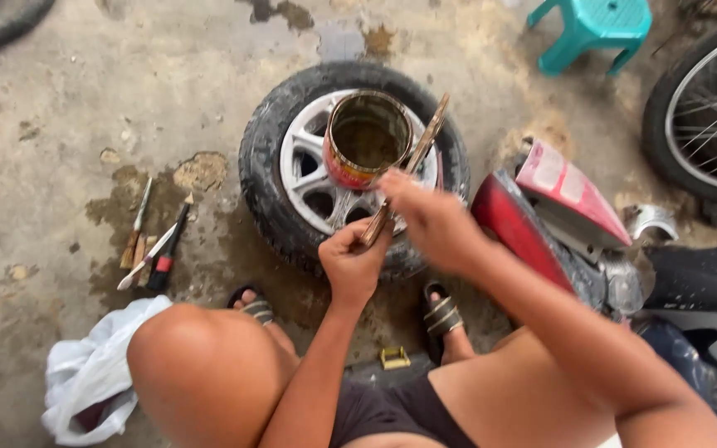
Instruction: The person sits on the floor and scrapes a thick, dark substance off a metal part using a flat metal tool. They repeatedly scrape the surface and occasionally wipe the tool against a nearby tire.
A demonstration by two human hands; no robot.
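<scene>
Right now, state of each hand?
Left hand: closed on the lower end of a thin flat wooden stick.
Right hand: pinching the same stick.

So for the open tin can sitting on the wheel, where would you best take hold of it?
Probably round the tin can's red side wall, coming from the left. It stands upright and open-topped on the wheel, and the thin strip both hands hold crosses its right rim.

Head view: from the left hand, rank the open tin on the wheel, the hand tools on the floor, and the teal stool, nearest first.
From the left hand:
1. Open tin, just above it, resting on the wheel.
2. Hand tools, on the stained floor off to the left.
3. Teal stool, far at the top right.
</scene>
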